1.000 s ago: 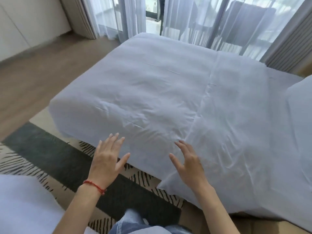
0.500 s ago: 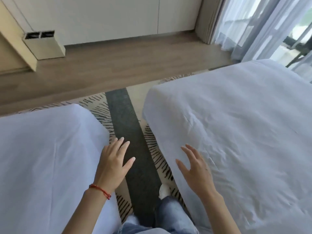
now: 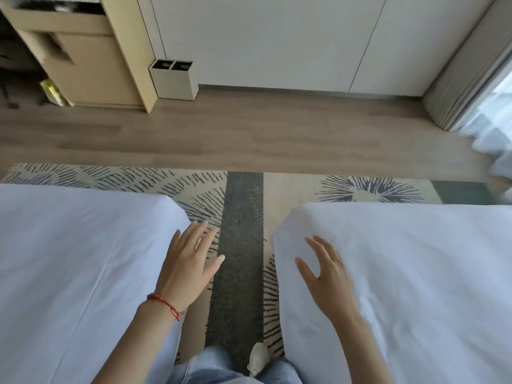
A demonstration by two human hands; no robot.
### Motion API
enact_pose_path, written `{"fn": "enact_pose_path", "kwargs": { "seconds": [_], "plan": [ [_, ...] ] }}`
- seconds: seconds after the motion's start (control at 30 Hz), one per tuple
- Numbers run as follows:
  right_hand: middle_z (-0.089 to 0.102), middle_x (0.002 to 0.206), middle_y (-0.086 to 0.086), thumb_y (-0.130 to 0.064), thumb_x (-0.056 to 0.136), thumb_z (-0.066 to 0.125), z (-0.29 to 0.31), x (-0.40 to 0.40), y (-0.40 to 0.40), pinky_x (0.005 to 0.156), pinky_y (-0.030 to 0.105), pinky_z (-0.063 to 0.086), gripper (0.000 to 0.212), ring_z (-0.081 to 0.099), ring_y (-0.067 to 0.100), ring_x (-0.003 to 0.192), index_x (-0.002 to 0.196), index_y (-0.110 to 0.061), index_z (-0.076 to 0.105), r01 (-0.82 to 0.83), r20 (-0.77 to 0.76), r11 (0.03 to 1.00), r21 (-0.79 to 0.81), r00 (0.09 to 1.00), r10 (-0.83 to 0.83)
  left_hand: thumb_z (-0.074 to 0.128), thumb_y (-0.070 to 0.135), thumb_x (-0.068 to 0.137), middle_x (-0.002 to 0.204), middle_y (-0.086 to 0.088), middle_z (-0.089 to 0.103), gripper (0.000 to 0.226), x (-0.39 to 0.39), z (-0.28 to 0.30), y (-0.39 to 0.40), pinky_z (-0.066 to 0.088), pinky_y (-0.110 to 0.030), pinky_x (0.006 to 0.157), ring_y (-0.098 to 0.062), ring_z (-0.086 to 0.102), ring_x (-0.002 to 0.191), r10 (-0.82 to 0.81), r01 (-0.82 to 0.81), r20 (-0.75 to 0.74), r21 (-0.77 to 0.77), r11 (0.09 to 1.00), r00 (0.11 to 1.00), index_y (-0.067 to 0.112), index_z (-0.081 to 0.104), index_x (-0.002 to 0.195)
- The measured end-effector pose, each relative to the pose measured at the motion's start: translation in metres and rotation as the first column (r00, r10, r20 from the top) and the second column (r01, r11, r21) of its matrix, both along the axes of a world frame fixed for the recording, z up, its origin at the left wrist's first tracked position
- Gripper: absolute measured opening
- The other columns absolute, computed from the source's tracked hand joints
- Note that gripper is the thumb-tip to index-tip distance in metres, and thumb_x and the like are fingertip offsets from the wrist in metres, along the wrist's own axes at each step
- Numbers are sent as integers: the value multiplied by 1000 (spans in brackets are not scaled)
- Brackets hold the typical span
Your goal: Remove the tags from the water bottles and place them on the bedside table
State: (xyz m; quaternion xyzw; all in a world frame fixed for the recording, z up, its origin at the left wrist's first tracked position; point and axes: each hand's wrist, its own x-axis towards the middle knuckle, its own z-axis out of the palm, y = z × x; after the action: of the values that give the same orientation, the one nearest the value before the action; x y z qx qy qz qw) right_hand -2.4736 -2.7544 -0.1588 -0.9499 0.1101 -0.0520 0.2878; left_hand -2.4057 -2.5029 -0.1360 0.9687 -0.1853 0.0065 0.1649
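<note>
White-sheeted beds (image 3: 69,259) flank a dark-striped patterned rug (image 3: 238,245). Left hand (image 3: 188,264) and right hand (image 3: 329,275) hover at lower centre, fingers spread, grasping nothing — no water bottles, tags or bedside table in view, so their direction cannot be told.

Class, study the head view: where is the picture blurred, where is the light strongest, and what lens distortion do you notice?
Head view: the jeans at the bottom edge smear; daylight blows out the sheer curtain at right; wide-angle bending tilts the wooden cabinet.
</note>
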Motion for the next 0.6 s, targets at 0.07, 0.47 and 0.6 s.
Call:
{"fn": "enact_pose_path", "kwargs": {
  "seconds": [0.07, 0.47, 0.6],
  "plan": [
    [41, 144, -5, -44, 90, 51, 1, 31, -14, 92, 29, 41, 47, 41, 16, 129, 133, -28, 44, -17, 0, 1000, -6, 1000, 17, 40, 48, 87, 135, -19, 50, 59, 24, 2, -15, 30, -52, 104, -38, 43, 127, 24, -25, -17, -12, 1000, 1000, 5, 53, 125],
    [40, 144, -10, -44, 89, 52, -15, 221, -46, 86, 24, 37, 47, 39, 12, 130, 133, -31, 43, -22, -6, 1000, -1, 1000, 22, 6, 56, 91, 123, -19, 59, 79, 218, -18, -51, 44, -53, 93, -36, 55, 116, -40, 49, -121, 71, 996, 992, 3, 55, 123],
    [44, 141, -7, -43, 88, 53, -12, 312, -44, 86, 28, 42, 48, 43, 15, 128, 132, -26, 46, -24, 6, 999, -22, 1000, 24, 48, 40, 87, 119, -21, 62, 50, 317, -17, -58, 47, -54, 88, -37, 59, 109, -68, 73, -54, 95, 993, 996, 2, 59, 117]
  ]
}}
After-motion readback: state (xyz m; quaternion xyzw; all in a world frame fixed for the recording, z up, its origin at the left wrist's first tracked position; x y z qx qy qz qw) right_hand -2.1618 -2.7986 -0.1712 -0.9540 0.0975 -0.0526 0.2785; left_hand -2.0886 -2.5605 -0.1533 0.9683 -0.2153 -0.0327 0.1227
